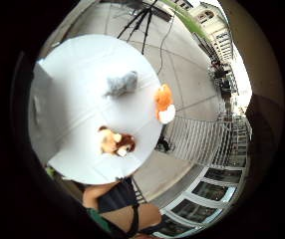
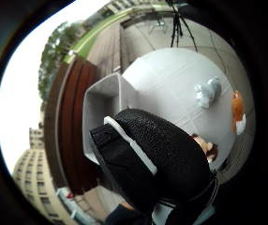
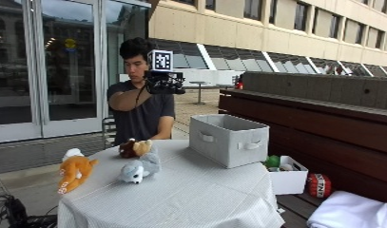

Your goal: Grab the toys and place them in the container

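Three plush toys lie on the round white-clothed table (image 3: 180, 199): an orange fox (image 3: 74, 172) at the left edge, a grey husky (image 3: 140, 169) beside it, and a brown dog (image 3: 133, 147) nearer the person. A grey fabric container (image 3: 229, 139) stands at the table's right side with its top open. My gloved right hand (image 3: 162, 84) is raised to face height, far above the table, holding nothing. The palm views look down on the fox (image 1: 164, 103), husky (image 1: 121, 83), brown dog (image 1: 115, 142) and container (image 2: 103, 101); the glove (image 2: 157, 159) covers part of the thumb side view.
A long wooden bench (image 3: 307, 128) runs along the right, behind the table. On it sit a small white box (image 3: 286, 178) with items in it, a red object (image 3: 318, 184) and a white cloth (image 3: 351, 213). A tripod (image 1: 142, 20) stands on the pavement beyond the table.
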